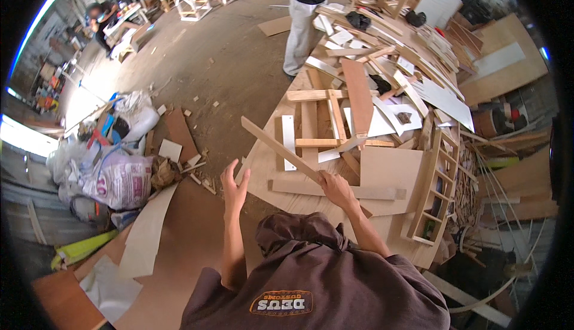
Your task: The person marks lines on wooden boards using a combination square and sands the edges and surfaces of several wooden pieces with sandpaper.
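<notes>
My right hand (338,190) is closed around a long narrow wooden strip (281,150). The strip slants from the far left down past my hand, above the plywood work surface (262,182). My left hand (235,182) is raised left of the surface's edge, thumb and fingers apart, with nothing in it. Beneath the held strip, another flat wooden strip (365,192) lies crosswise next to a brown board (391,165). Just beyond are a white strip (288,141) and a light wooden frame (332,115).
Mixed offcuts pile across the far right, with a ladder-like wooden frame (433,186) near the right edge. A co-worker (305,13) stands at the far side; another person (103,25) is at the far left. Stuffed sacks (116,177) and loose scraps lie on the left floor.
</notes>
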Demonstrator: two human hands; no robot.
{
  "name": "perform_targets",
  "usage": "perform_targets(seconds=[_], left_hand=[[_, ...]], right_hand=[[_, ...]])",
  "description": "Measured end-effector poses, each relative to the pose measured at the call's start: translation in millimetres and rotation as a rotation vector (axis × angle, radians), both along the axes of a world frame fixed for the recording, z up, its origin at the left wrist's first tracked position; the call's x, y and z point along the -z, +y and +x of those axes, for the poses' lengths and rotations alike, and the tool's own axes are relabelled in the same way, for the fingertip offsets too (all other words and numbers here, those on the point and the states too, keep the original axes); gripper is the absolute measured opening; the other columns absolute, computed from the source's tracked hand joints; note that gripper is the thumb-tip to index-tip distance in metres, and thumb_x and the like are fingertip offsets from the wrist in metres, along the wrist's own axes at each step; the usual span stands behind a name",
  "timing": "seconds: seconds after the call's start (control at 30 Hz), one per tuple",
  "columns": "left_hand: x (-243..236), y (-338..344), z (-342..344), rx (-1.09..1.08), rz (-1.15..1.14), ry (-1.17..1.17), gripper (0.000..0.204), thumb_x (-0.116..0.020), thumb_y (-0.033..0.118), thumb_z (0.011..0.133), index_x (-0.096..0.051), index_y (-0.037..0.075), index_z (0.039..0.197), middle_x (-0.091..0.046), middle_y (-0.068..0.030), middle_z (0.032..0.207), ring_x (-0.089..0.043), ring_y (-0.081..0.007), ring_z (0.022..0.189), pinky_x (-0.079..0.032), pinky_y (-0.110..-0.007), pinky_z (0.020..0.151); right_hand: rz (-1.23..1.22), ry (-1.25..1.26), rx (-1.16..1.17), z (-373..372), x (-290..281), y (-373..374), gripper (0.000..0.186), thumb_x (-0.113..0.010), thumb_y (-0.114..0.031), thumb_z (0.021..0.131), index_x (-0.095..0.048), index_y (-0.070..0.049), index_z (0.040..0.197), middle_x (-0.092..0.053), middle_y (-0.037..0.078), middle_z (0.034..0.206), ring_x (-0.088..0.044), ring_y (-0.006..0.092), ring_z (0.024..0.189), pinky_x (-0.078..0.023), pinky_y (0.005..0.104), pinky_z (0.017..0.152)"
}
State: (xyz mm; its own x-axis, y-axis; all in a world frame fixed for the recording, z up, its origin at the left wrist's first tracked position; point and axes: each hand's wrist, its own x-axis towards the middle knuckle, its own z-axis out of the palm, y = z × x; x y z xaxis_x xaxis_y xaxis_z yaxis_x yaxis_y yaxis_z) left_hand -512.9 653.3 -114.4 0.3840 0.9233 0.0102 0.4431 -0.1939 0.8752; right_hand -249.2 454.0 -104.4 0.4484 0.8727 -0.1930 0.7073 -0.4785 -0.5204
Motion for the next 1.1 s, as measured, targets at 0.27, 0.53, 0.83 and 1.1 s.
perform_targets(seconds=[0.27,0.53,0.83,1.1], left_hand=[[31,-33,-66,-0.103,-0.041,0.104,0.054,-0.062,0.042,0.098,-0.058,0.005,0.136,-0.057,-0.0162,0.137,-0.050,-0.0313,0.129,-0.040,-0.046,0.107],[36,-30,-59,-0.078,-0.107,0.007,0.048,-0.063,0.038,0.099,-0.059,0.006,0.135,-0.062,-0.0138,0.131,-0.057,-0.0268,0.121,-0.043,-0.043,0.103],[19,-16,24,0.134,-0.255,-0.156,0.052,-0.058,0.040,0.101,-0.054,0.003,0.138,-0.063,-0.0140,0.130,-0.060,-0.0256,0.117,-0.046,-0.039,0.099],[-89,-40,137,0.612,-0.479,-0.596,0.058,-0.057,0.041,0.102,-0.046,0.002,0.145,-0.062,-0.0043,0.128,-0.054,-0.0152,0.117,-0.039,-0.031,0.105]], right_hand=[[-0.038,-0.108,-0.038,-24,23,11,0.024,-0.053,-0.025,0.100,-0.062,-0.013,0.119,-0.068,0.023,0.082,-0.067,0.0446,0.075,-0.053,0.0540,0.064],[0.090,-0.078,-0.019,-29,4,17,0.029,-0.051,-0.027,0.101,-0.058,-0.017,0.127,-0.070,0.022,0.083,-0.069,0.0423,0.074,-0.054,0.0529,0.064],[0.139,0.552,0.178,8,-12,5,0.036,-0.056,-0.032,0.103,-0.063,-0.002,0.121,-0.068,0.014,0.076,-0.070,0.0219,0.065,-0.056,0.0372,0.056],[0.502,0.906,0.272,39,-122,-19,0.055,-0.062,-0.042,0.100,-0.059,0.004,0.130,-0.065,0.003,0.091,-0.056,0.0073,0.078,-0.046,0.0234,0.066]])
